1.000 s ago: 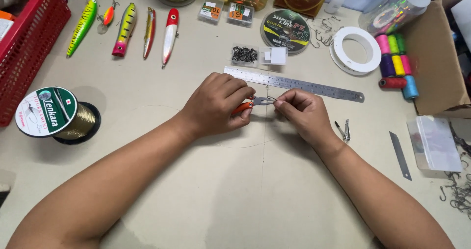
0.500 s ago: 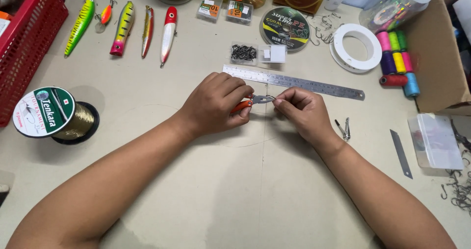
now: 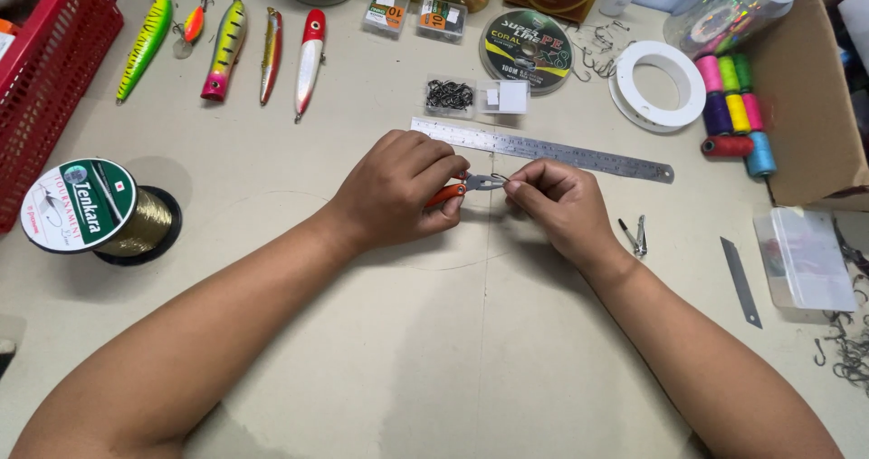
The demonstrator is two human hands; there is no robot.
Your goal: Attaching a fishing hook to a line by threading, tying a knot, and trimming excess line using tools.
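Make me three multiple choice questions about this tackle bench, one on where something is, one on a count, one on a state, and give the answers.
1. Where does the metal ruler lie?
A. just beyond both hands
B. inside the red basket
C. under the cardboard box

2. How many lures lie in the row at the far left?
A. two
B. five
C. nine

3. What is the left hand doing?
A. resting flat and open
B. closed on small orange-handled pliers
C. lifting the line spool

Answers: 1 A, the ruler runs across the table past the knuckles. 2 B, five lures show. 3 B, its fingers curl around the orange handles while the right hand pinches at the tip.
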